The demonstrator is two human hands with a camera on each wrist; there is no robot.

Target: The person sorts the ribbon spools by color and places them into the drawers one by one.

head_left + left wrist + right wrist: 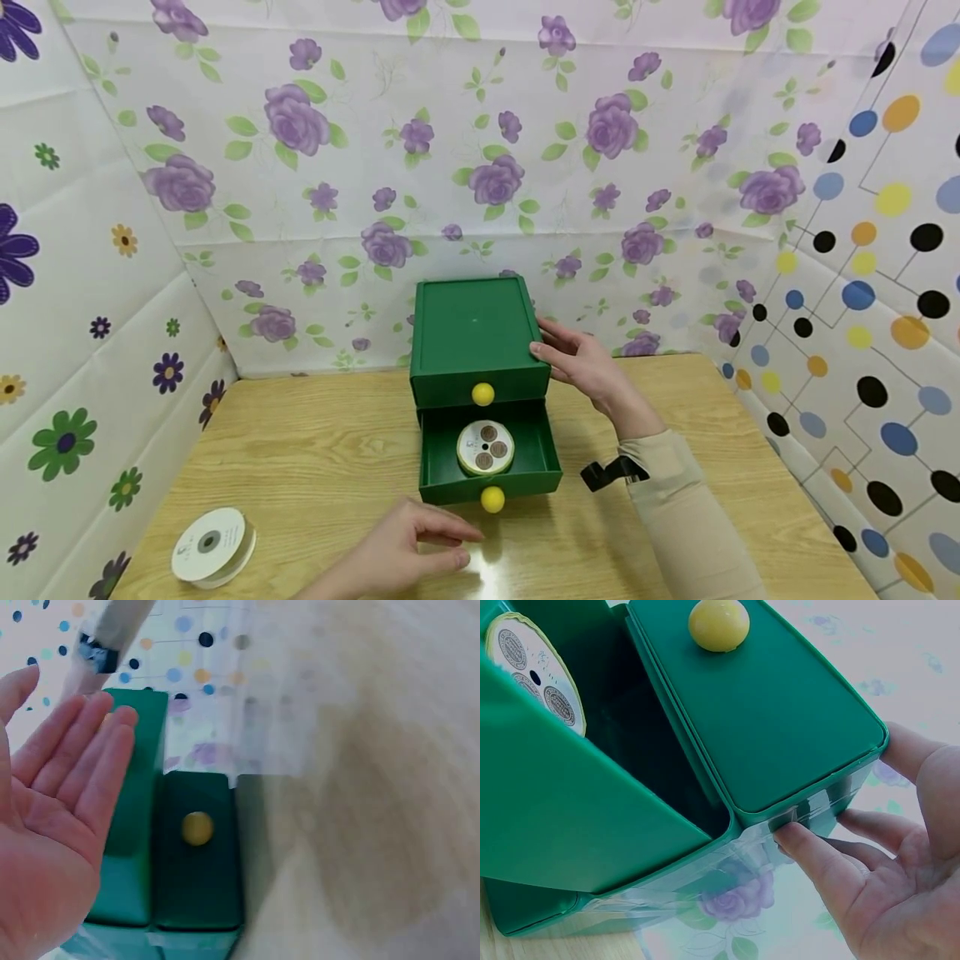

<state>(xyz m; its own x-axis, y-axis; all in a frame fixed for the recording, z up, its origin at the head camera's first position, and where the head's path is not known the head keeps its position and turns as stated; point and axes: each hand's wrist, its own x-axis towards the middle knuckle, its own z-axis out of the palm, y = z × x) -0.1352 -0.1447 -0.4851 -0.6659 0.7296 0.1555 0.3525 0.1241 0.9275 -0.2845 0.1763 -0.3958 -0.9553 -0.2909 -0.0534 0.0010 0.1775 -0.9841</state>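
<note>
A green two-drawer cabinet stands on the table with its lower drawer pulled out and its upper drawer shut. In the open drawer lies a ribbon spool with a white label, brown round prints and a yellow edge. My left hand, fingers extended, is in front of the drawer, just below its yellow knob; it holds nothing. My right hand rests against the cabinet's right side, thumb on the top edge, fingers along the side wall.
A white ribbon spool lies at the table's front left. Patterned cloth walls enclose the wooden table at the back and both sides. A black strap hangs from my right wrist.
</note>
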